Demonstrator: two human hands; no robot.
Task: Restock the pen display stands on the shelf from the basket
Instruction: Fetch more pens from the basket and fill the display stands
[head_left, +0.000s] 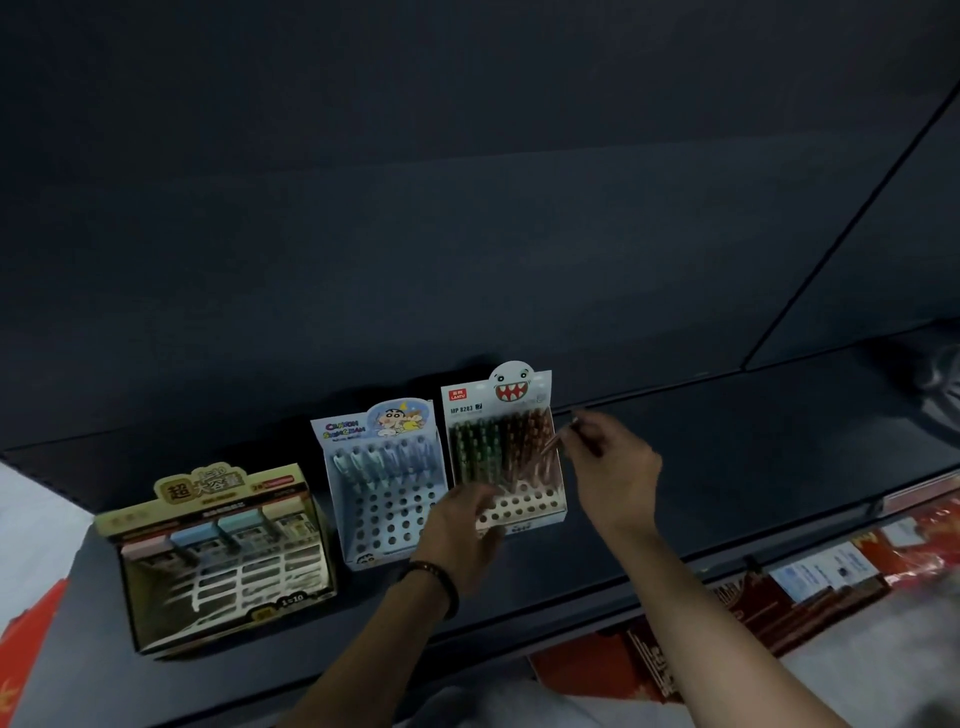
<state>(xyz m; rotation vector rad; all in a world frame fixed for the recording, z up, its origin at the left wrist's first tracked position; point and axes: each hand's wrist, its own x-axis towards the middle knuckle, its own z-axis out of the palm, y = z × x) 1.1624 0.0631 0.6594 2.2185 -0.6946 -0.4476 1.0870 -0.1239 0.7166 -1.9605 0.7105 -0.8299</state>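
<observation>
Right hand (613, 462) pinches slim brown pen (553, 444) at perforated cardboard stand (540, 512).

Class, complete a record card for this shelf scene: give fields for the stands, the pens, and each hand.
Stands: three on the shelf
Left stand: gold box
Middle stand: front holes empty
Right stand: back rows full
Right hand: pinches a pen beside right stand
Left hand: at right stand's front, grip blurred
</observation>
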